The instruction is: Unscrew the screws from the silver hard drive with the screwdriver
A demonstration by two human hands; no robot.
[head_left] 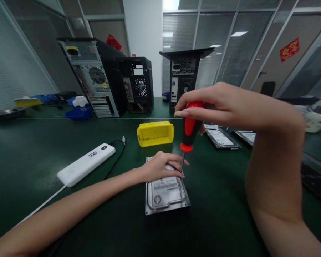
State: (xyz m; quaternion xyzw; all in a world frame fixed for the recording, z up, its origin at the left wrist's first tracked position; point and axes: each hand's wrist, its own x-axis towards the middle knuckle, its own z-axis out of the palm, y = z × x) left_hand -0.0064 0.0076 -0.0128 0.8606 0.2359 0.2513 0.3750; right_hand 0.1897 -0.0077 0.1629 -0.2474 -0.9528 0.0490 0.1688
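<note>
A silver hard drive (pixel 166 192) with a printed label lies flat on the green table in front of me. My left hand (pixel 163 167) rests over its far part and grips it, thumb and fingertips close around the screwdriver's tip. Upright above the drive's right edge stands a red and black screwdriver (pixel 190 126), its metal shaft reaching down to the drive. My right hand (pixel 211 107) is wrapped over the top of the handle from above, wrist bent high. Whatever sits under the screwdriver's tip is hidden by my left fingers.
A yellow bin (pixel 155 134) stands beyond the drive. To the left lies a white power strip (pixel 87 164) with a cable. More hard drives (pixel 221 138) lie at the right. Computer cases (pixel 96 78) and a blue bin (pixel 79 112) stand at the back.
</note>
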